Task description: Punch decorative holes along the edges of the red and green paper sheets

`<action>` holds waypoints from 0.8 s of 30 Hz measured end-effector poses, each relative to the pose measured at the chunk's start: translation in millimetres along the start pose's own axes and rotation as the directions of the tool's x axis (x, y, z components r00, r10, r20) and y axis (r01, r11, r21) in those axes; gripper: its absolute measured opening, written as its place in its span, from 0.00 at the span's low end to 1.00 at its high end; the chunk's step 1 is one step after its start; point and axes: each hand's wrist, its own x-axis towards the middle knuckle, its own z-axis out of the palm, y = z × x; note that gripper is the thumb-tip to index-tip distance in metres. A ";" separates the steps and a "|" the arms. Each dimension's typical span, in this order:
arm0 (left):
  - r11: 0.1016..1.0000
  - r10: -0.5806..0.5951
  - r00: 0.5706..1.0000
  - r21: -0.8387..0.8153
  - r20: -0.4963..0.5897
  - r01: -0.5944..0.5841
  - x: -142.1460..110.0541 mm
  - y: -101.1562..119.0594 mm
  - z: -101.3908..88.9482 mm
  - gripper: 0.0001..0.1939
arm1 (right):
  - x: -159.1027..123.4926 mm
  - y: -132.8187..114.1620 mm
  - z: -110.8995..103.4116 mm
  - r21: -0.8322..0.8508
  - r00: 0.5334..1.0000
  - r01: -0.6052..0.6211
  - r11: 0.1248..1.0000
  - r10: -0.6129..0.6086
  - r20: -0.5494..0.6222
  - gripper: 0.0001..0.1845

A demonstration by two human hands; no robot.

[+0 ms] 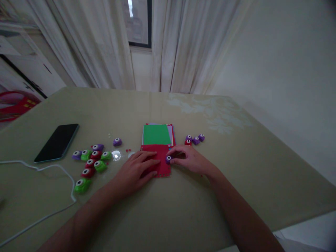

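Note:
In the head view, a red sheet [163, 168] with punched-looking edges lies on the table in front of me. My left hand [141, 167] rests flat across its left part, fingers stretched out. Between the thumb and fingertips of my right hand [187, 158] is a small purple one-eyed figure [168, 159], held at the sheet's right side. A green square sheet [156, 134] lies over other coloured sheets just beyond the red one. Past my right hand sit several more purple figures [196, 140] and a red figure [188, 142].
Several green, red and purple one-eyed figures [90, 163] cluster at the left, with a lone purple figure [117, 141] nearby. A dark phone [57, 142] lies farther left, and a white cable [59, 166] runs along the table [168, 217]. Curtains [173, 45] hang behind.

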 end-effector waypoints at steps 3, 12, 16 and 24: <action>1.000 0.004 1.000 -0.008 -0.009 -0.004 -0.1 -1.1 1.1 0.19 | -0.5 -1.1 -0.2 0.005 1.000 -0.008 1.000 0.008 0.000 0.09; 1.000 0.018 1.000 0.014 -0.025 -0.018 -1.7 -4.5 5.0 0.19 | -0.3 2.3 -1.2 0.002 0.999 -0.023 1.000 0.023 0.022 0.10; 0.999 0.028 0.999 0.036 -0.020 -0.027 -2.1 -5.4 5.4 0.19 | -0.2 2.6 -0.7 0.015 0.999 -0.031 0.999 0.031 0.021 0.10; 0.998 0.024 1.000 0.056 -0.013 -0.023 -1.9 -4.1 5.2 0.19 | 0.4 1.0 -1.3 0.005 0.999 -0.031 1.000 0.031 0.025 0.10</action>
